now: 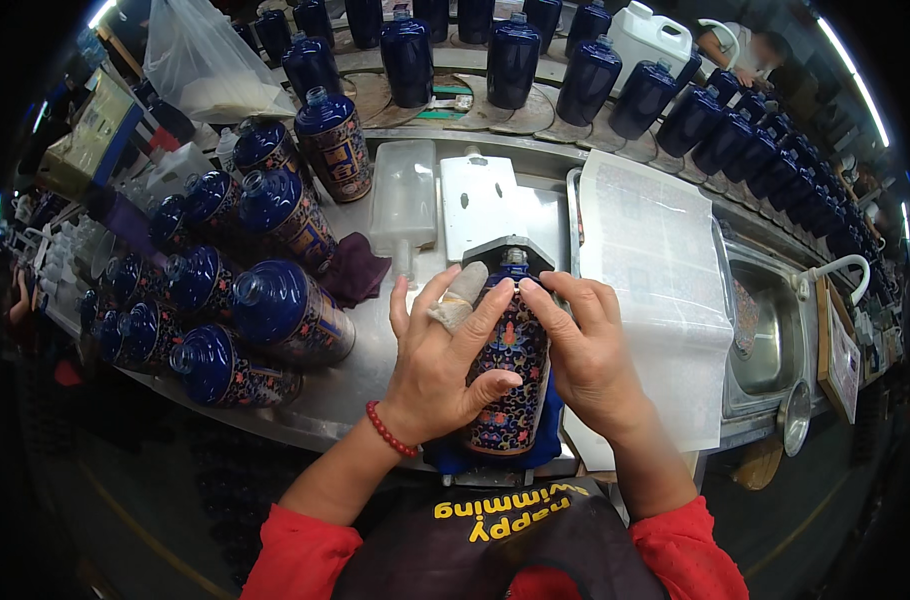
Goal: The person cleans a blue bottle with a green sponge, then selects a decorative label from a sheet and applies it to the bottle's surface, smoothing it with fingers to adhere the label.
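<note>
A blue glass bottle (505,400) wrapped in a colourful floral pattern lies in front of me on a cradle, its neck pointing away. My left hand (440,355) spreads over its left side; the index fingertip touches the shoulder and the thumb lies across the pattern. A pale cloth cover (462,295) sits on one finger of that hand. From the other side, my right hand (590,350) sets its thumb tip on the shoulder, close to the left index fingertip, with the other fingers stretched out. A dark angled bracket (495,250) stands around the bottle's neck.
Several patterned blue bottles (290,310) crowd the left, beside a purple cloth (357,270). Translucent white sheets (655,300) lie at the right, before a metal sink (765,340). Plain blue bottles (513,60) line a conveyor (475,120) at the back. A person (750,50) works beyond it.
</note>
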A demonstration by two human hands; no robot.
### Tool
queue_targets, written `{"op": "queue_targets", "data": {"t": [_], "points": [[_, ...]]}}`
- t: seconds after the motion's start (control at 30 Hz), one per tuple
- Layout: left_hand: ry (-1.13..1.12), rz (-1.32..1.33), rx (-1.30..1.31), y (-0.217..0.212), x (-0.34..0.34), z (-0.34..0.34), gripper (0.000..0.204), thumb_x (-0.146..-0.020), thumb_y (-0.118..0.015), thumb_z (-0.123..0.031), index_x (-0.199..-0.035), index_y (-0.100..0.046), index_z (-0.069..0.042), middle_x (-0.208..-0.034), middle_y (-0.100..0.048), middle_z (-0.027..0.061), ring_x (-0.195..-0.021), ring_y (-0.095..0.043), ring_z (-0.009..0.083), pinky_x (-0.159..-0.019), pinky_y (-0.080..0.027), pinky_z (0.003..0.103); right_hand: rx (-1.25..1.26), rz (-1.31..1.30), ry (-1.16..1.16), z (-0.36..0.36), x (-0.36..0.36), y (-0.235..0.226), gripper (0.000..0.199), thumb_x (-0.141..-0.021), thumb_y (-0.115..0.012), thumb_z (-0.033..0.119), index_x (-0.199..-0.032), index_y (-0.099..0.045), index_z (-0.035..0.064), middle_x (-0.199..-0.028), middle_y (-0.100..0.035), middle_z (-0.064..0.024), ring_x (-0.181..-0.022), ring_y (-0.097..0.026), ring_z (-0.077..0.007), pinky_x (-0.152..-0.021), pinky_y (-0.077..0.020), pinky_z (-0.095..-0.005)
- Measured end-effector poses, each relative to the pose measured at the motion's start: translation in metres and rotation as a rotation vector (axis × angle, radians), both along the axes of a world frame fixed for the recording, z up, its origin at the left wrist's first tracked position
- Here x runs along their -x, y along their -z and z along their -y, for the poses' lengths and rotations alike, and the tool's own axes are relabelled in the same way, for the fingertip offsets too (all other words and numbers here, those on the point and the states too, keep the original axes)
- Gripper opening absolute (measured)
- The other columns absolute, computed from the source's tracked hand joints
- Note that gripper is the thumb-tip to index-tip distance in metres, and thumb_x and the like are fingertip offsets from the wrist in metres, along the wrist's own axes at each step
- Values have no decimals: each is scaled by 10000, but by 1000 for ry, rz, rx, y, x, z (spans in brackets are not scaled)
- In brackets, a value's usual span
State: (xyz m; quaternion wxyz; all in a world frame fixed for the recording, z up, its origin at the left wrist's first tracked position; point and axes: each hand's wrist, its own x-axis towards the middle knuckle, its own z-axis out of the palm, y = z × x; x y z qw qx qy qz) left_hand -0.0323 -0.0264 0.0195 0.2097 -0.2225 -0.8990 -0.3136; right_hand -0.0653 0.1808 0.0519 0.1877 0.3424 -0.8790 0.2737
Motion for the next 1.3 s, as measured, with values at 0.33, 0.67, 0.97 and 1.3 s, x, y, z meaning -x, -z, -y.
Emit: {"op": "queue_targets", "data": {"t": [0.33, 0.67, 0.97, 1.3], "points": [[-9, -12, -20, -5, 6, 2, 763, -966, -470, -687, -1411, -595, -80, -1291, -650, 175, -1345, -466, 363, -1159, -101, 671, -4, 17, 8, -7, -3, 6, 639, -736, -601, -139, -1334, -646, 82, -1274, -585, -184, -1099, -562, -374, -940, -507, -445], [-20, -23, 31, 0, 3, 3, 799, -970, -476, -676, -1440, -563, -36, -1228, -670, 188, -1340, -463, 370, -1154, -98, 690, -27, -27, 13, -5, -2, 8, 574, -757, -641, -41, -1313, -662, 98, -1273, -573, -185, -1078, -561, -362, -923, -505, -448], [-12, -25, -53, 1, 2, 1, 772, -971, -484, -662, -1431, -576, -49, -1257, -659, 185, -1329, -474, 370, -1165, -105, 673, -34, -11, 27, -1, -7, 2, 601, -769, -647, -80, -1339, -658, 111, -1291, -570, -183, -1116, -553, -374, -942, -508, -449], [-26, -46, 2, 0, 0, 0, 734, -975, -488, -651, -1440, -577, -89, -1283, -647, 176, -1327, -470, 369, -1163, -108, 669, -31, 2, 25, -2, -8, 4, 636, -763, -641, -118, -1360, -640, 101, -1291, -568, -185, -1125, -548, -376, -956, -505, -451]]}}
